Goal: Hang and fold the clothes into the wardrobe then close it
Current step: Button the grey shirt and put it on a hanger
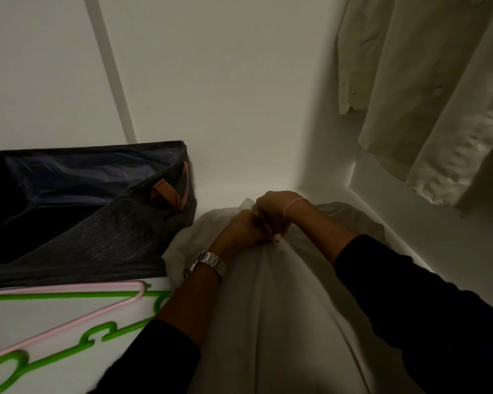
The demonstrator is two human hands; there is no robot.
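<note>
The person is wearing a dark, near-black long-sleeved top, with both sleeves pushed up so the forearms are showing bare. The left sleeve (160,356) is ending partway up the forearm, and the right sleeve (410,297) is bunching in soft folds. A silver metal-link wristwatch (209,262) is circling the left wrist. A thin beaded bracelet (292,204) is sitting on the right wrist.

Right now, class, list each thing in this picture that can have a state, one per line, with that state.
Left hand: fingers curled, gripping the white cloth.
Right hand: fingers curled, gripping the same cloth.
White cloth: bunched, lying on the wardrobe floor.
Dark bag: open, slumped.
Pink hanger: lying flat, bare.
Green hanger: lying flat, bare.
Cream garment: hanging.
</note>
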